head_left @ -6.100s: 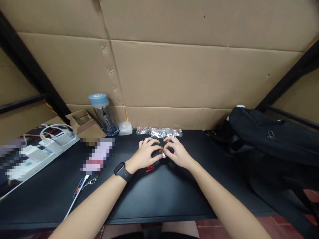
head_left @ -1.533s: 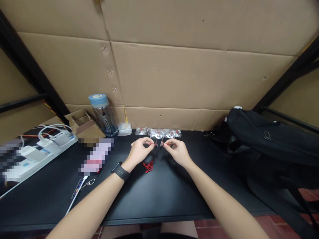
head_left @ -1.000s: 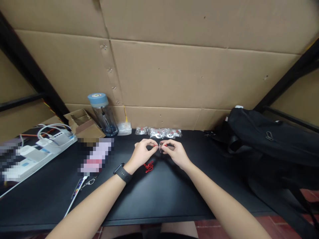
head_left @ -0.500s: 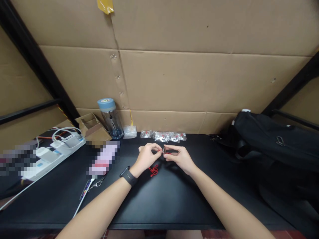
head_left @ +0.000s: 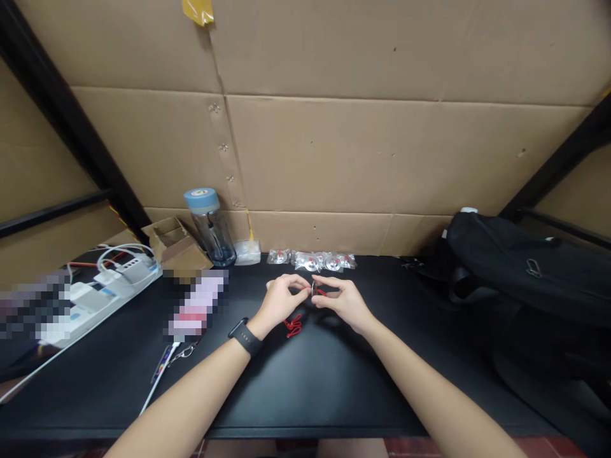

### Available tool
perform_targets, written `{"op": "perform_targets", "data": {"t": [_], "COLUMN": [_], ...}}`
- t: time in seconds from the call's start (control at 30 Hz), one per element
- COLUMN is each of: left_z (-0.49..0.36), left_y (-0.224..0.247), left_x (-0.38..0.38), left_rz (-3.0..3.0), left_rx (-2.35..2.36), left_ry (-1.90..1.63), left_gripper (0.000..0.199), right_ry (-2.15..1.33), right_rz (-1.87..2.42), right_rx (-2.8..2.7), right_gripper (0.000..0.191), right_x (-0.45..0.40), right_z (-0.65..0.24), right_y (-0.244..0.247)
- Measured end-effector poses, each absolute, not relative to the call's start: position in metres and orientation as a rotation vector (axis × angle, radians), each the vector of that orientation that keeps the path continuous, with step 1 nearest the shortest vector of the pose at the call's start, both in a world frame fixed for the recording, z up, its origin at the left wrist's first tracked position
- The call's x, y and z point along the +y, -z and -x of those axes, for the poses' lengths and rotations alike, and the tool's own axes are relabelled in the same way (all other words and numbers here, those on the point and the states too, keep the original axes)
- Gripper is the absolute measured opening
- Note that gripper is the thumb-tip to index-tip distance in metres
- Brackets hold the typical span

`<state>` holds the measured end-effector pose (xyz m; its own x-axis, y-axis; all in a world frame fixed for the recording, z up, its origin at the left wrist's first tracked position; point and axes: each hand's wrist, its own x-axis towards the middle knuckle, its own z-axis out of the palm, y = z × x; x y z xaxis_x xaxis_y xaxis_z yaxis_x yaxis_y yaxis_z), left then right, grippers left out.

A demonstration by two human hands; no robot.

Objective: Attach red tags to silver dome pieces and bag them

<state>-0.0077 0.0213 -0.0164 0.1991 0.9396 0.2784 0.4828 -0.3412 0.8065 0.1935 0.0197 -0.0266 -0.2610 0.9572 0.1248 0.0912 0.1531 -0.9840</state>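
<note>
Over the middle of the black table, my right hand (head_left: 347, 304) grips a small round metal disc (head_left: 313, 289) by its edge between thumb and fingers. The disc stands on edge towards me, so its face is hard to see. A bit of red cord (head_left: 323, 292) shows behind it, inside the right hand's grip. My left hand (head_left: 286, 298), with a black watch on the wrist, pinches red cord at the disc's left side; its fingertips almost touch the disc. Below the left hand lies a loose bundle of red cord (head_left: 294, 326).
Several clear packets with metal discs (head_left: 312, 261) line the back by the cardboard wall (head_left: 334, 159). A blue-lidded bottle (head_left: 212, 229), an open cardboard box (head_left: 179, 245), a phone (head_left: 200, 305) on a cable and a power strip (head_left: 128, 280) stand left. A black backpack (head_left: 525, 286) fills the right.
The right fingers have shifted slightly around the disc, and more red cord shows behind it. Both hands stay in nearly the same place; the whole view has shifted a little.
</note>
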Motion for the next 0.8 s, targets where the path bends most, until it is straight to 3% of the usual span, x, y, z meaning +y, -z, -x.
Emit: {"op": "perform_targets", "data": {"t": [0.23, 0.47, 0.8], "left_z": [0.019, 0.088, 0.110], "left_y": [0.006, 0.023, 0.023], "left_x": [0.026, 0.054, 0.061], "left_rz": [-2.187, -2.328, -2.330], "left_rx": [1.401, 2.301, 2.248], "left_ry": [-0.891, -0.441, -0.267], "left_gripper": [0.020, 0.041, 0.032], "right_ry": [-1.140, -1.039, -0.963], "right_rz": [1.110, 1.082, 1.087], "right_rx": [-1.595, -1.645, -1.701], "right_gripper": [0.063, 0.055, 0.052], "right_x": [0.023, 0.027, 0.029], "right_z": [-0.196, -0.203, -0.206], "right_y": [0.029, 0.020, 0.020]}}
